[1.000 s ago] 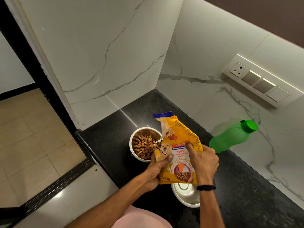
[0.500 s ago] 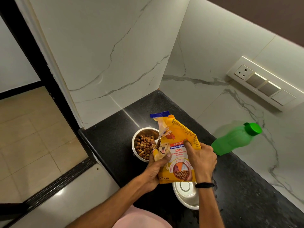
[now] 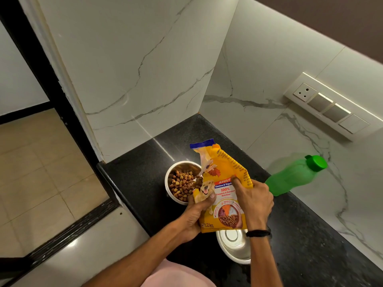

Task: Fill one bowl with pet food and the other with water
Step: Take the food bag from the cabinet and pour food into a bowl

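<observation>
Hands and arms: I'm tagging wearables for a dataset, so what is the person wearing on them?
Both forearms are bare, with no sleeves or gloves in view. The right hand has a thin black band round its wrist; the left hand and wrist wear nothing. Pink clothing shows at the bottom edge.

Shiny metal bowls (image 3: 234, 248), glossy bag (image 3: 222, 189), polished stone counter (image 3: 310, 235).

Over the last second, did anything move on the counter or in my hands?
Nothing visibly changed. The left hand and right hand grip the food bag as before, its torn opening at the kibble bowl. The kibble level looks the same, the second bowl is dry, and the green bottle is capped and untouched.
</observation>
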